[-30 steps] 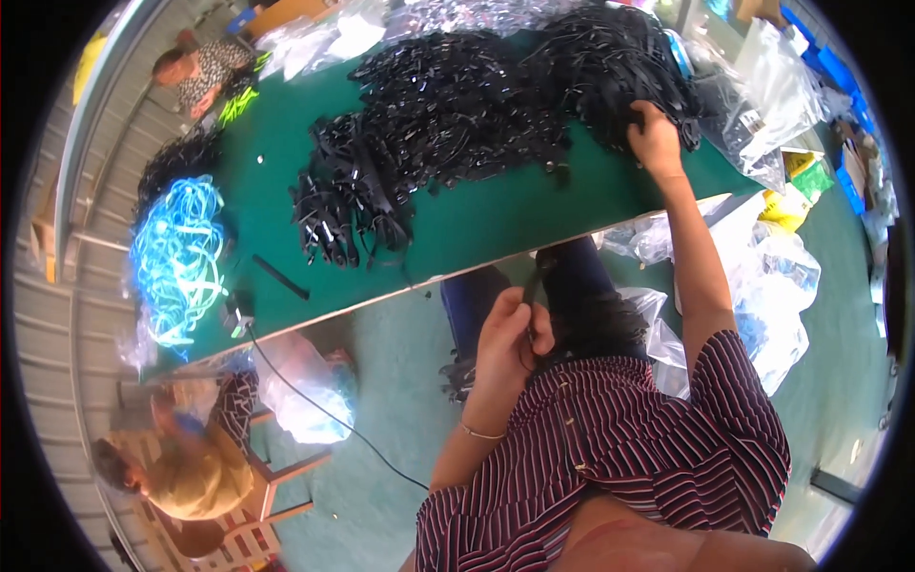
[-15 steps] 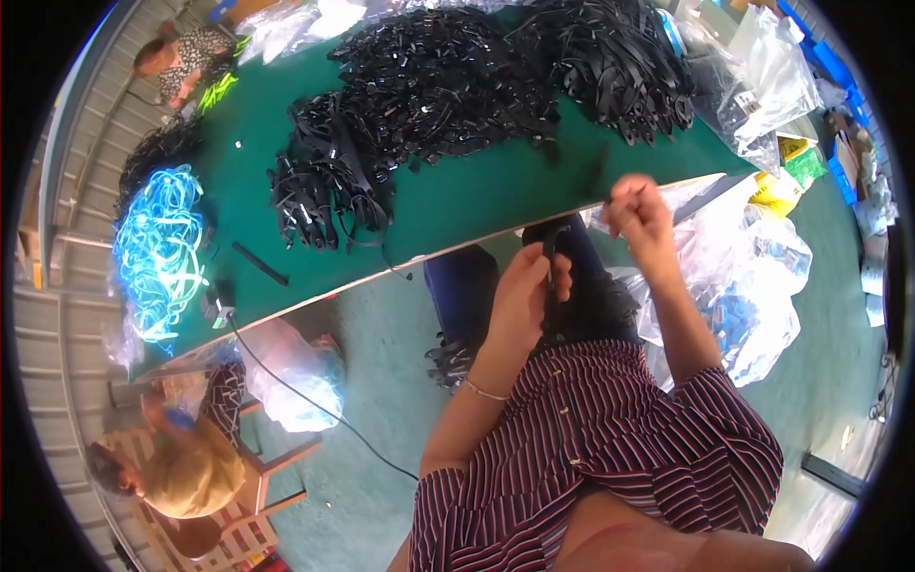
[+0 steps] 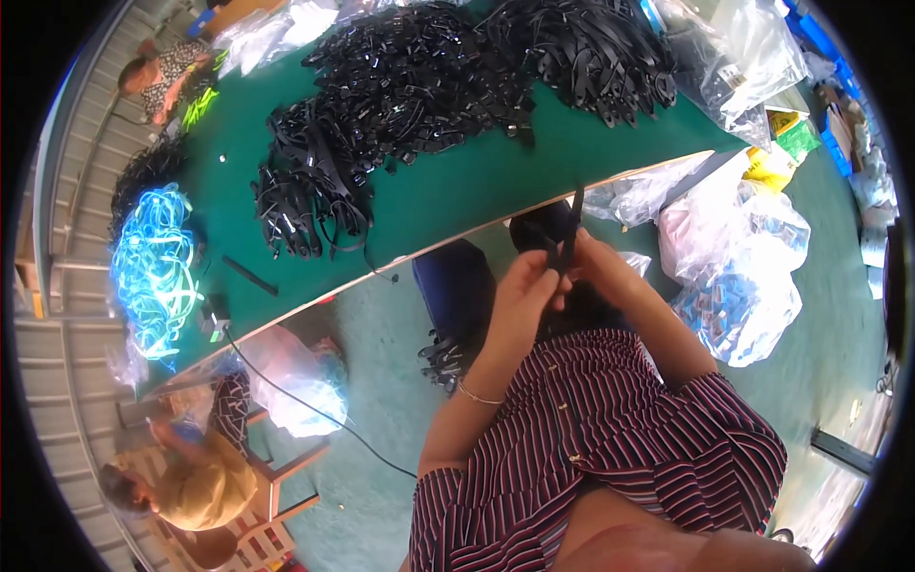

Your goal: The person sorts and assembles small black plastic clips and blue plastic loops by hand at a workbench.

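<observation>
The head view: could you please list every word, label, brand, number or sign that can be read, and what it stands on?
None can be read.
Yellow-and-green bag: any print is too small and blurred.
Clear plastic bag at upper right: any print is unreadable.
Held black straps: no marking can be made out.

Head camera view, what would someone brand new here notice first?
Probably the bright blue tangle glowing at the left end of the green table. Next come the heaps of black straps, spread across the table's middle and toward its far right. Nearer, the left hand and right hand meet at dark strips just beyond the striped shirt.
</observation>
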### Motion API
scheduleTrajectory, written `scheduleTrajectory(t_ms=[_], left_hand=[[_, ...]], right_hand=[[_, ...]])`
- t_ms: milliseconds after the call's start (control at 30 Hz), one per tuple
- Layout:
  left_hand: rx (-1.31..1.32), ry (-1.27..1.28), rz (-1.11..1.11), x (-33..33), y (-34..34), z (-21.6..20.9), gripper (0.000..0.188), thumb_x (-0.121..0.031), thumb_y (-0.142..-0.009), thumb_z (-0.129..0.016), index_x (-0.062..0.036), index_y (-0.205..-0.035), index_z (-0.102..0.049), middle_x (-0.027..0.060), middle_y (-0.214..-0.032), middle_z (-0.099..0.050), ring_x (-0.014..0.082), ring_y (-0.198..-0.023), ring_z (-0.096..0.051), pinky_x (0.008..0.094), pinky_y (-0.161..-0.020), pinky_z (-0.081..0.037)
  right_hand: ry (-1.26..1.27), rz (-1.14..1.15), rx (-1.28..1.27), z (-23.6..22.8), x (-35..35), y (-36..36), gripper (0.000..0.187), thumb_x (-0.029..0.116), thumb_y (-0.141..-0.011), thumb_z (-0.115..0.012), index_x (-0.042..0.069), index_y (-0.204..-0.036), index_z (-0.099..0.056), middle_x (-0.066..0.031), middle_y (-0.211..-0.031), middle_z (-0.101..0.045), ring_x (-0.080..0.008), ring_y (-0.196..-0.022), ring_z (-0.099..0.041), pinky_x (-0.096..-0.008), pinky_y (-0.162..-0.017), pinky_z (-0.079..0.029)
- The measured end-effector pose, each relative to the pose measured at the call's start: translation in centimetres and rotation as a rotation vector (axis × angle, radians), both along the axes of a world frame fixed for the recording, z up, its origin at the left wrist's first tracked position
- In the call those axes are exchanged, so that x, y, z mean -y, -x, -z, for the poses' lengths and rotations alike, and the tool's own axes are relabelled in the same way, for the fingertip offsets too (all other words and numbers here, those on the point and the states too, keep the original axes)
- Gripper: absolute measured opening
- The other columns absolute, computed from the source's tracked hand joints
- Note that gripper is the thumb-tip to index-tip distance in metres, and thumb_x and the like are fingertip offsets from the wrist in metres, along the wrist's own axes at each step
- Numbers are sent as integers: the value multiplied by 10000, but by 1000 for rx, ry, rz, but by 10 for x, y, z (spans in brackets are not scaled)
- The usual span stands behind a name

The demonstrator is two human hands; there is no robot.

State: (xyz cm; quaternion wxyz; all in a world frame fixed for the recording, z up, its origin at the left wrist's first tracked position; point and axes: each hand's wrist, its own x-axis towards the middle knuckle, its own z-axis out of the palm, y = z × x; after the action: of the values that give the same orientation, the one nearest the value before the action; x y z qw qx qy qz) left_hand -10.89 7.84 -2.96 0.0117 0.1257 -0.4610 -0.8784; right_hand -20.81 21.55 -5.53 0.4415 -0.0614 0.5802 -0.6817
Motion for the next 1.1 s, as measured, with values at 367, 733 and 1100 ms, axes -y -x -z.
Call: scheduleTrajectory(t_ms=[367,733,1100], left_hand=[[-225,733,333,16,-3,1,245,-87,-846,-531,-1,-1074,-513,68,-837,-591,151,-711,-569,265,-648,-460],[-206,1826,-401,45,154,-24,248,-261,-757,-640,-52,-875,-578,107,-821,-593,264,-720,-612,371,-607,-492],[-222,999,-181,67,107,-19,126,-131,-772,-576,-37,-854,-557,91,-798,-635,187,-635,-565,304,-533,-423]], right_hand=[[563,229,238,-52,16,4,226,270,-933,-438,65,-997,-504,-1,-607,-384,-103,-499,-352,-239,-460,-284],[245,112,-87,-77,9,-4,180,165,-908,-458,18,-1002,-500,-55,-669,-493,-153,-535,-475,-255,-530,-406],[220,123,-196,-67,15,-6,262,167,-917,-442,-22,-1066,-546,-26,-737,-490,-119,-610,-486,-252,-541,-415]])
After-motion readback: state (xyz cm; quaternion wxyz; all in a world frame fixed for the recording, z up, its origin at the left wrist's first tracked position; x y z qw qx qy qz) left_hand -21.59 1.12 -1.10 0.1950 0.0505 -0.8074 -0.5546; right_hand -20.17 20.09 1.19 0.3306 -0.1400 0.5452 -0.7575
